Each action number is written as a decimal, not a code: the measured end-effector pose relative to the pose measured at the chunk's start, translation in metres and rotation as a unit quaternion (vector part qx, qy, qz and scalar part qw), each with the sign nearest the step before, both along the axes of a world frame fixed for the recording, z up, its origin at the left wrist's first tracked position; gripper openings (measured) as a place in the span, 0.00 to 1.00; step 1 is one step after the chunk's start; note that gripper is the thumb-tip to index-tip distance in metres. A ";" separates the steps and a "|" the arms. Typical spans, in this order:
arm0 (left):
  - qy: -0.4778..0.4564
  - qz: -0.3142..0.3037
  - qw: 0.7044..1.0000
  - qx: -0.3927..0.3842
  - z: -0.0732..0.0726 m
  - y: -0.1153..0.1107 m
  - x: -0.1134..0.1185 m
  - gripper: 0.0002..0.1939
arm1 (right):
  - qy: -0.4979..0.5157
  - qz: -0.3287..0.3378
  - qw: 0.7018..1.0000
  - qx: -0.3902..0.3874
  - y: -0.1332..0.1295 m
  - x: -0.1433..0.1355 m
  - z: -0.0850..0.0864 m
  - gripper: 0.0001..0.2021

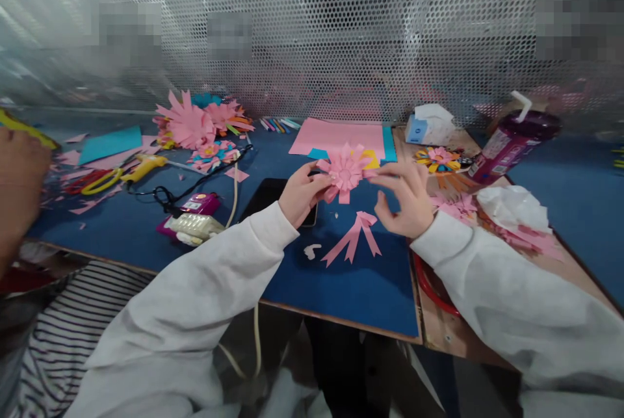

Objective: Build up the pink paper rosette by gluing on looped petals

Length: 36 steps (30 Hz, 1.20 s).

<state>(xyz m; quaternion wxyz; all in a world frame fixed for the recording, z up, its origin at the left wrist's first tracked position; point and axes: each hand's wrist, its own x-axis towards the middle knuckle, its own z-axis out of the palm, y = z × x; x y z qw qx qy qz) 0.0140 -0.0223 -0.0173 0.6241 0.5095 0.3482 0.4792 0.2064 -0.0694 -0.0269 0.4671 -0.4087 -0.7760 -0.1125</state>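
Observation:
My left hand (303, 193) pinches the left edge of a pink paper flower (346, 169), keeping it raised above the blue tabletop. On the flower's other side is my right hand (405, 199), fingers apart and curved, with fingertips at the right petals; whether they touch cannot be made out. Below the flower lies a cut pink paper piece with forked strips (355, 236). Beside that piece is a small white scrap (311, 251). A dark phone (266, 193) lies partly hidden behind my left hand.
Pink paper sheets (336, 135) lie at the back. To the left are finished paper flowers (188, 122), a yellow glue gun (146, 168), scissors (102, 182), a power strip (197, 226) with cords and another person's hand (19, 184). A purple bottle (511, 142) and tissue box (429, 129) stand right.

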 end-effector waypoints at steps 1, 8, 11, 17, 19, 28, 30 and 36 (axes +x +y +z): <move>0.009 0.013 0.999 0.032 -0.001 0.001 -0.001 0.21 | 0.088 -0.007 0.996 -0.024 -0.002 -0.004 -0.001 0.09; 0.036 0.066 0.983 0.168 -0.006 0.007 -0.005 0.30 | 0.375 -0.007 0.851 -0.368 -0.008 -0.032 -0.009 0.11; 0.054 0.068 0.982 0.170 -0.006 0.005 -0.005 0.30 | 0.351 0.022 0.833 -0.426 -0.007 -0.034 -0.012 0.16; 0.098 0.053 0.975 0.191 -0.007 -0.001 -0.003 0.27 | 0.474 0.070 0.748 -0.459 -0.009 -0.039 -0.010 0.18; 0.105 0.051 0.974 0.196 -0.007 -0.002 -0.003 0.28 | 0.511 0.095 0.716 -0.466 -0.010 -0.041 -0.009 0.17; 0.125 0.045 0.968 0.214 -0.013 -0.003 -0.001 0.33 | 0.549 0.117 0.689 -0.459 -0.012 -0.041 -0.010 0.18; 0.132 0.049 0.965 0.219 -0.013 -0.004 -0.001 0.35 | 0.559 0.116 0.682 -0.457 -0.011 -0.042 -0.010 0.18; 0.147 0.055 0.962 0.223 -0.012 -0.008 -0.001 0.38 | 0.578 0.109 0.670 -0.454 -0.012 -0.044 -0.010 0.18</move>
